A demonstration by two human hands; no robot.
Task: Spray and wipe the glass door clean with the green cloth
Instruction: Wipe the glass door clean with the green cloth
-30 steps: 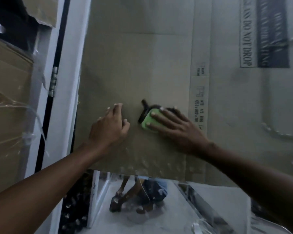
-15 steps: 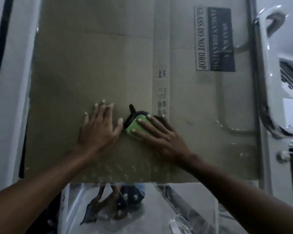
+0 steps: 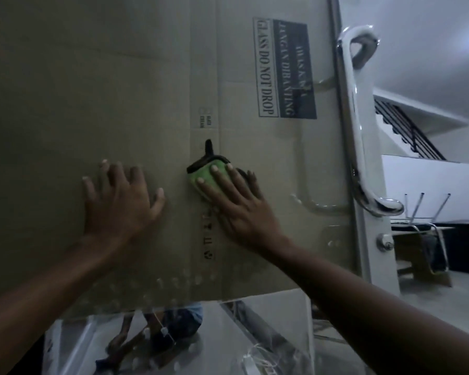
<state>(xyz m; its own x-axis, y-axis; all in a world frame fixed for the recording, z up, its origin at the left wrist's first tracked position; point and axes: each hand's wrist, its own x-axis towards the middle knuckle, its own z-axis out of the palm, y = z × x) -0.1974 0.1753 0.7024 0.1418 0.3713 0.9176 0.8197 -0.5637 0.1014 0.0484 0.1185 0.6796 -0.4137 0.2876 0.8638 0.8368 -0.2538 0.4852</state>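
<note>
Flat beneath the right hand lies the green cloth; left hand splayed beside.

Clear glass door pane: glossy, smooth, reflective, speckled low down with droplets. Brown corrugated cardboard sheet behind the pane: matt, dull, creased, with a printed black-and-white paper-look label. Curved chrome metal door handle: polished, mirror-bright. White door frame stile: smooth, satin finish. Green cloth with black trim under my right hand: soft, fuzzy weave, matt. My left hand lies flat on the slick pane.
</note>
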